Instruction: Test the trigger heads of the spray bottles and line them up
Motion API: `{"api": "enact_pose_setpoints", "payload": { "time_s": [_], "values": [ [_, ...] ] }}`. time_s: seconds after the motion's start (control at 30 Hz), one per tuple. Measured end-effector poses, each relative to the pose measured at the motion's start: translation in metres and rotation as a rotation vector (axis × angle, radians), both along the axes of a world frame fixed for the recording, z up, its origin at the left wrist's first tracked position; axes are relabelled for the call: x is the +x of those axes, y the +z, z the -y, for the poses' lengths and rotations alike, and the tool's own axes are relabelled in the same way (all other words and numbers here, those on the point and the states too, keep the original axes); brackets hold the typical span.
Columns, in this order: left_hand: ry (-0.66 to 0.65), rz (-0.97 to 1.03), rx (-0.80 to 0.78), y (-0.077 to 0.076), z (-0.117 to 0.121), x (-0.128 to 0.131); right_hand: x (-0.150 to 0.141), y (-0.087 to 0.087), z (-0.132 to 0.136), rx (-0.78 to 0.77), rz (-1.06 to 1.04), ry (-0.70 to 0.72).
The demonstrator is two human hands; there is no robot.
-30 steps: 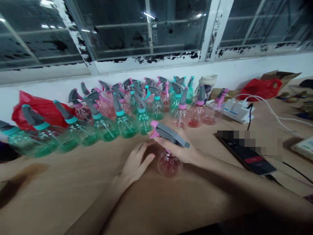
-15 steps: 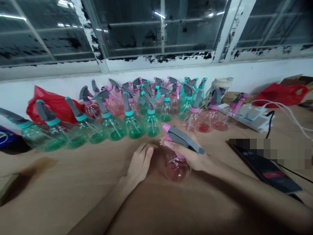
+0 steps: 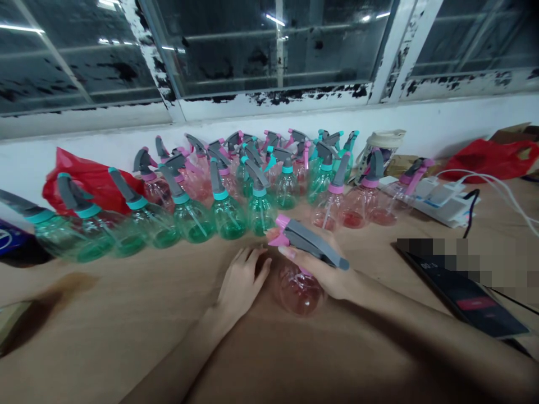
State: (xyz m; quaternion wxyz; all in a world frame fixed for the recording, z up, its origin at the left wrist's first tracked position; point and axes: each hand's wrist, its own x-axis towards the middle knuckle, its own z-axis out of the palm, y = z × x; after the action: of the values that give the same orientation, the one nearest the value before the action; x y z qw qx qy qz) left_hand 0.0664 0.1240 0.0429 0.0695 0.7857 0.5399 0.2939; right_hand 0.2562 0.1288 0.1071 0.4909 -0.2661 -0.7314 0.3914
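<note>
Pink spray bottle (image 3: 301, 294), one, in right hand (image 3: 331, 276); red bags (image 3: 95, 185), two

Glossy, see-through plastic is seen in the pink spray bottle (image 3: 301, 296), topped by a trigger head (image 3: 314, 244) of smooth, matt grey plastic. The tabletop (image 3: 138, 303) is finished in smooth wood-look, while the window frame (image 3: 269, 106) is roughened by flaked paint.

The foremost spray bottle (image 3: 301, 294) is translucent pink, its trigger head (image 3: 314, 244) grey and pink. Green spray bottles (image 3: 229, 221) have turquoise collars (image 3: 220, 194). The left plastic bag (image 3: 95, 182) is red, the table (image 3: 105, 336) light brown, the power strip (image 3: 442, 203) white, the window frame (image 3: 269, 106) white with black patches.
</note>
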Motion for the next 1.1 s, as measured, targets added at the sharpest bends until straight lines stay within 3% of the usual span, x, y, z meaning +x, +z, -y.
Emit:
{"api": "enact_pose_setpoints", "payload": {
  "time_s": [0.17,0.37,1.1],
  "values": [
    [-0.009,-0.080,0.007,-0.0050,-0.0033,-0.0018,0.0010,-0.0019,0.0001,0.041,-0.008,-0.032],
    [-0.016,-0.133,0.005,-0.0058,-0.0018,-0.0012,0.0008,-0.0028,0.0012,-0.012,0.015,0.013],
    [0.006,-0.173,-0.008,-0.0075,0.0015,0.0013,0.0024,0.0020,0.0015,0.031,0.035,-0.051]
  ]
}}
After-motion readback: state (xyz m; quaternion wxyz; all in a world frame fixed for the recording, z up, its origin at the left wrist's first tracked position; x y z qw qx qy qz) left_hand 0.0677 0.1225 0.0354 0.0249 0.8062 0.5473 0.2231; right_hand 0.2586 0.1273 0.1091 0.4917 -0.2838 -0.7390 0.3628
